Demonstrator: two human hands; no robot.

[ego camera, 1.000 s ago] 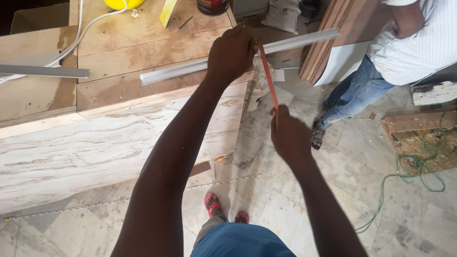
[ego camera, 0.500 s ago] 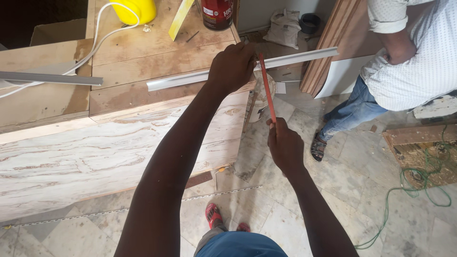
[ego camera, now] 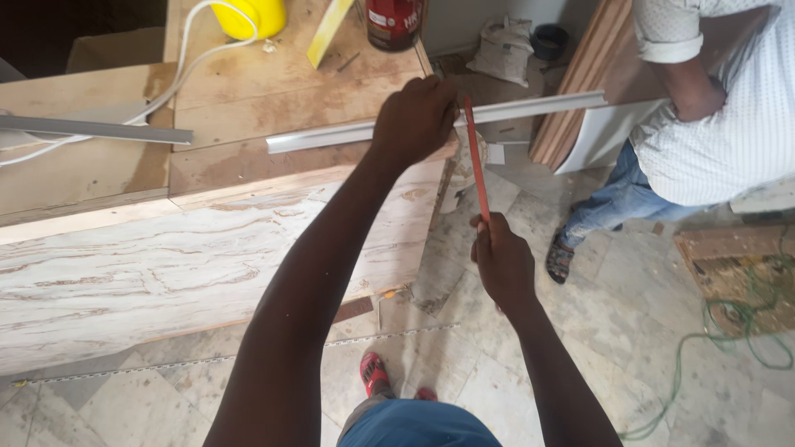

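Your left hand (ego camera: 414,120) is closed over the long grey metal strip (ego camera: 530,106), fingers wrapped down around it and pinning it against the edge of the wooden workbench (ego camera: 248,108). Your right hand (ego camera: 501,261) is clenched tight on the lower end of a thin red hacksaw blade (ego camera: 474,157), which rises almost straight up from your fist and meets the strip just to the right of your left hand's knuckles. The strip itself lies nearly level across the bench top, one end on the boards to your left, the other overhanging the bench edge and reaching toward the stacked wooden boards (ego camera: 580,91) leaning at the upper right.

Below your left forearm a pale, grained plank (ego camera: 166,257) rests on its edge against the front of the bench. On the bench top further back you have a yellow container (ego camera: 248,15), a white cable (ego camera: 166,74) looping from it, a yellow strip (ego camera: 329,31), a red can (ego camera: 394,21) and a second grey metal strip (ego camera: 91,128) off to the left. A person in a white shirt (ego camera: 729,108) and jeans stands at the right, well apart from your hands. A green cord (ego camera: 729,331) trails over the tiled floor (ego camera: 646,331) beside them
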